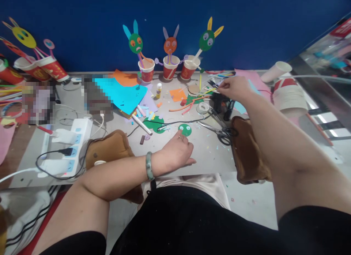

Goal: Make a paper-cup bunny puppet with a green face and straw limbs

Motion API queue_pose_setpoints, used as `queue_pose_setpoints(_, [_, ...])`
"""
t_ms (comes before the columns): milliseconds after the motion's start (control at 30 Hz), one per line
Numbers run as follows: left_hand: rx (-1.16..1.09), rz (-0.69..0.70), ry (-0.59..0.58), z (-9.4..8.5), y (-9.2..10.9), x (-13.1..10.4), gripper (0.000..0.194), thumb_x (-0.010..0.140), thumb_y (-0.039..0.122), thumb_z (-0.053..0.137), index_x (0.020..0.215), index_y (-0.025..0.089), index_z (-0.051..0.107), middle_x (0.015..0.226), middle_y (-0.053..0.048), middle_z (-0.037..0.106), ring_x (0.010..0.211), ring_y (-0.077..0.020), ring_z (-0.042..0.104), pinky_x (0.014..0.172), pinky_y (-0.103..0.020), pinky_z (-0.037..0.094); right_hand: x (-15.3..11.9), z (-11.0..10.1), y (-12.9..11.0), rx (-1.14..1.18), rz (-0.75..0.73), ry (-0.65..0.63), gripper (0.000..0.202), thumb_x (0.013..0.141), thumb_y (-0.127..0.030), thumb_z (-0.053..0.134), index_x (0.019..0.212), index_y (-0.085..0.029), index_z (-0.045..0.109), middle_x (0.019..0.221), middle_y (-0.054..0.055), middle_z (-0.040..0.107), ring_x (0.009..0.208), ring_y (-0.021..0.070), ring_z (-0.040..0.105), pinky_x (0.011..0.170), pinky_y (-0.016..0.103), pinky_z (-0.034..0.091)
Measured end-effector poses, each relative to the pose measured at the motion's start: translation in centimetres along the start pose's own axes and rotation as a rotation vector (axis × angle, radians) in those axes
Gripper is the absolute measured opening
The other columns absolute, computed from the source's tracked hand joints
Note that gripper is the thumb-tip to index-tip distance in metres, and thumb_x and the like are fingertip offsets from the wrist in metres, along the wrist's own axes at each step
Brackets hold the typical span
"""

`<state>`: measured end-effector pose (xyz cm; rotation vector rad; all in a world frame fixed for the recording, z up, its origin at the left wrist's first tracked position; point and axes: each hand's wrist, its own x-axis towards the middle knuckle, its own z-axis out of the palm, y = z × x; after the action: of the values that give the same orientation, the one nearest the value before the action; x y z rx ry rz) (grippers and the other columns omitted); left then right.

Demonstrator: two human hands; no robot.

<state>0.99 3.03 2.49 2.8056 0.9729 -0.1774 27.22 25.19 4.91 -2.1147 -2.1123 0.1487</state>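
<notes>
Left hand [177, 152], half-curled, touches the green disc [185, 130]; right hand [236, 89] stretches forward, grip unclear.

No text can be made out; print on the middle red paper cup [169, 74] and marks on the lilac paper [151, 100] are too small.

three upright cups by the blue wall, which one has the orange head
The middle cup: its figure's round head is orange, while those above the left cup and right cup are green.
</notes>
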Motion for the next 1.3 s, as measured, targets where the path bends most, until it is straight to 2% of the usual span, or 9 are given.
queue_pose_setpoints(200, [0.003, -0.003, 0.025, 0.5, 0.0, 0.1, 0.060, 0.109, 0.060, 0.063, 0.118, 0.002, 0.078, 0.117, -0.026, 0.082, 0.119, -0.0347, 0.078, 0.126, -0.055, 0.046, 0.1, 0.8, -2.1, 0.071, -0.173, -0.171, 0.014, 0.076, -0.006, 0.092, 0.070, -0.013, 0.082, 0.052, -0.003, 0.063, 0.056, 0.0077, 0.045, 0.071, 0.034, 0.033])
queue_pose_setpoints(367, [0.020, 0.007, 0.031, 0.7, -0.1, 0.1, 0.061, 0.109, 0.060, 0.061, 0.118, 0.003, 0.078, 0.118, -0.026, 0.082, 0.118, -0.0333, 0.079, 0.130, -0.053, 0.042, -0.3, 2.2, -3.1, 0.057, -0.290, -0.175, 0.022, 0.072, -0.002, 0.092, 0.063, -0.018, 0.080, 0.045, -0.008, 0.053, 0.053, 0.0072, 0.037, 0.069, 0.033, 0.030])
queue_pose_setpoints(467, [0.039, 0.007, 0.032, 0.7, -0.1, 0.1, 0.062, 0.109, 0.061, 0.061, 0.117, 0.002, 0.078, 0.118, -0.027, 0.081, 0.121, -0.0347, 0.078, 0.130, -0.053, 0.041, -0.5, 2.3, -3.4, 0.011, -0.313, -0.158, 0.016, 0.076, -0.005, 0.090, 0.070, -0.018, 0.084, 0.052, -0.005, 0.062, 0.057, 0.0083, 0.040, 0.072, 0.033, 0.029])
queue_pose_setpoints(567, [0.048, 0.000, 0.034, 0.9, 0.0, 0.2, 0.062, 0.108, 0.062, 0.062, 0.116, 0.003, 0.078, 0.119, -0.028, 0.081, 0.121, -0.0358, 0.078, 0.128, -0.053, 0.042, -1.1, 1.5, -3.7, -0.050, -0.327, -0.174, 0.007, 0.088, -0.012, 0.083, 0.089, -0.011, 0.089, 0.074, 0.007, 0.079, 0.069, 0.0132, 0.053, 0.077, 0.035, 0.030])
queue_pose_setpoints(667, [0.060, 0.000, 0.055, 1.1, 0.1, 0.3, 0.061, 0.107, 0.062, 0.064, 0.115, 0.004, 0.079, 0.117, -0.027, 0.082, 0.119, -0.0360, 0.078, 0.125, -0.054, 0.043, -2.7, 0.4, -4.4, -0.178, -0.371, -0.258, 0.027, 0.101, -0.024, 0.070, 0.113, -0.007, 0.088, 0.101, 0.016, 0.085, 0.086, 0.0192, 0.063, 0.081, 0.035, 0.034])
queue_pose_setpoints(733, [0.073, 0.000, 0.067, 1.3, 0.0, 0.3, 0.060, 0.107, 0.062, 0.065, 0.115, 0.005, 0.079, 0.117, -0.027, 0.082, 0.118, -0.0362, 0.078, 0.123, -0.053, 0.044, -4.2, -0.1, -5.2, -0.258, -0.419, -0.318, 0.033, 0.105, -0.026, 0.064, 0.120, -0.008, 0.087, 0.106, 0.017, 0.084, 0.089, 0.0212, 0.064, 0.082, 0.034, 0.036])
queue_pose_setpoints(900, [0.078, -0.003, 0.073, 1.1, 0.1, 0.3, 0.060, 0.106, 0.063, 0.065, 0.113, 0.005, 0.079, 0.115, -0.027, 0.083, 0.114, -0.0365, 0.079, 0.118, -0.050, 0.045, -7.4, 0.7, -7.2, -0.322, -0.596, -0.403, 0.035, 0.107, -0.033, 0.059, 0.120, -0.017, 0.087, 0.102, 0.013, 0.084, 0.094, 0.0247, 0.069, 0.080, 0.033, 0.037])
queue_pose_setpoints(1033, [0.062, -0.010, 0.027, 0.6, 0.1, 0.1, 0.058, 0.108, 0.061, 0.065, 0.115, 0.004, 0.078, 0.115, -0.027, 0.083, 0.115, -0.0358, 0.079, 0.117, -0.049, 0.044, -8.9, 1.5, -8.5, -0.365, -0.665, -0.423, 0.036, 0.107, -0.031, 0.054, 0.122, -0.020, 0.086, 0.115, 0.013, 0.085, 0.101, 0.0266, 0.073, 0.078, 0.033, 0.038])
queue_pose_setpoints(1300, [0.090, -0.003, 0.087, 1.5, 0.1, 0.3, 0.061, 0.107, 0.062, 0.065, 0.118, 0.003, 0.079, 0.121, -0.030, 0.082, 0.119, -0.0393, 0.079, 0.118, -0.051, 0.043, -11.7, 0.9, -10.0, -0.413, -0.683, -0.510, 0.034, 0.107, -0.026, 0.053, 0.118, -0.020, 0.084, 0.111, 0.012, 0.085, 0.098, 0.0264, 0.073, 0.074, 0.033, 0.032])
